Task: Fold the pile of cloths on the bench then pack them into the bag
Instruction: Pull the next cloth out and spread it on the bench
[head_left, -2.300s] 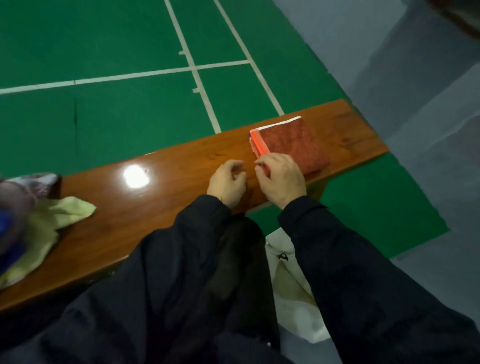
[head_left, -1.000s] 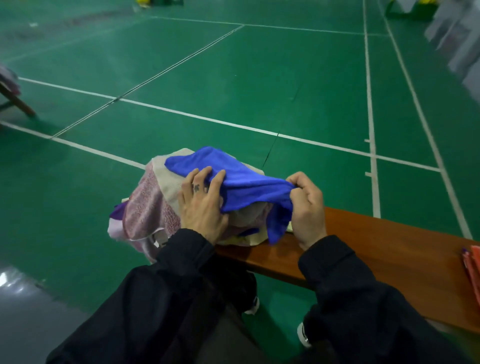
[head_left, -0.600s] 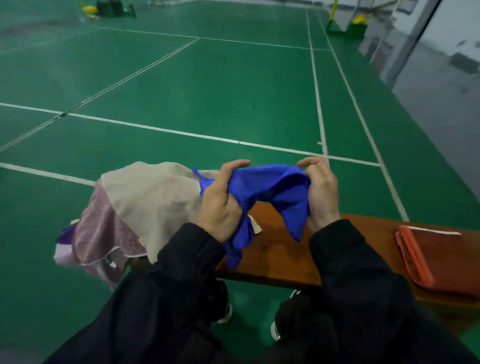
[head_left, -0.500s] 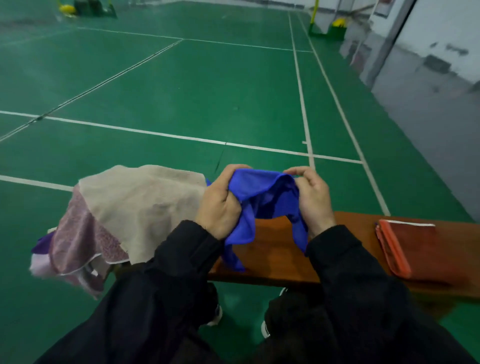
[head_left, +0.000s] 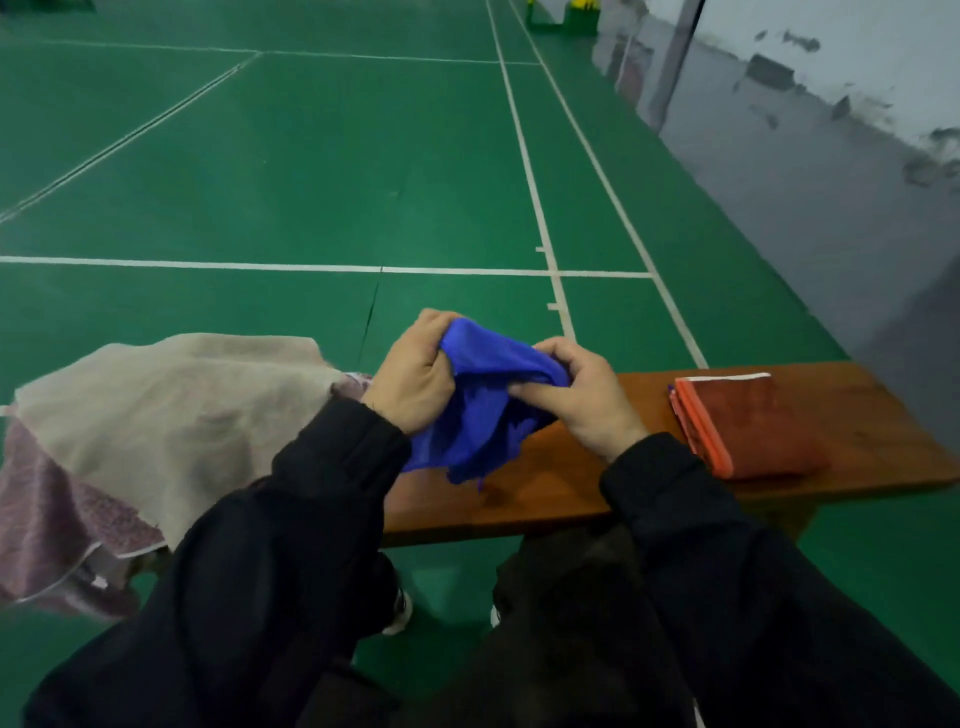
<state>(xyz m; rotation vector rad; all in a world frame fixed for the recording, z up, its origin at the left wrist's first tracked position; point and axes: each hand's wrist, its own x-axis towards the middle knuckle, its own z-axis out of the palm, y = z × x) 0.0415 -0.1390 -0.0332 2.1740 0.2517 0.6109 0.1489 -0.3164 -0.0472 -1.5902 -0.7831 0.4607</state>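
A bunched blue cloth (head_left: 480, 415) hangs just above the wooden bench (head_left: 550, 493). My left hand (head_left: 413, 382) grips its upper left edge and my right hand (head_left: 579, 397) pinches its upper right edge, the two hands close together. The unfolded pile sits on the bench's left end, with a beige cloth (head_left: 166, 415) on top and a mauve patterned cloth (head_left: 47, 530) drooping below it. On the bench's right end lies a folded stack topped by a rust-red cloth (head_left: 748, 421) with an orange edge. No bag is in view.
Green court floor (head_left: 291, 171) with white lines stretches beyond the bench. A grey strip and wall (head_left: 831, 182) run along the right. My dark-clad legs and shoes (head_left: 400, 608) are under the bench's near edge.
The blue cloth has come off the pile to over the bench's middle. My hands have moved closer together on it. The view has swung right, showing the folded stack.
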